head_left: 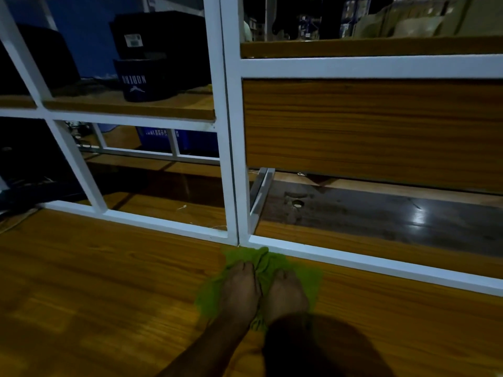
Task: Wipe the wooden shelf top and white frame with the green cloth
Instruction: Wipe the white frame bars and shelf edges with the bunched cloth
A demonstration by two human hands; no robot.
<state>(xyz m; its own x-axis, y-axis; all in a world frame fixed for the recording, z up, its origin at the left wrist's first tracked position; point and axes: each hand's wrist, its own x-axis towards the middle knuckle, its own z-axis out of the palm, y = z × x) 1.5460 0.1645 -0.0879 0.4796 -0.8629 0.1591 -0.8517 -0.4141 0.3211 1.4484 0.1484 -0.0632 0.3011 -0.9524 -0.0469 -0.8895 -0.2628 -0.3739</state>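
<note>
The green cloth (272, 261) lies bunched on the wooden shelf top (109, 281), its far edge touching the white frame (353, 258) where the horizontal rail meets the upright post (231, 159). Both hands sit side by side on the cloth. My left hand (239, 291) grips the cloth's left half with its fingers curled into the fabric. My right hand (288, 293) grips the right half the same way, and a ridge of cloth is gathered between the two. My right forearm wears a dark sleeve.
Behind the frame, a dark blue box (138, 80) and a black crate (160, 36) stand on a higher wooden shelf. A wooden panel (367, 131) fills the frame at right. Dark floor (381, 213) shows below it. Cables lie at the far left.
</note>
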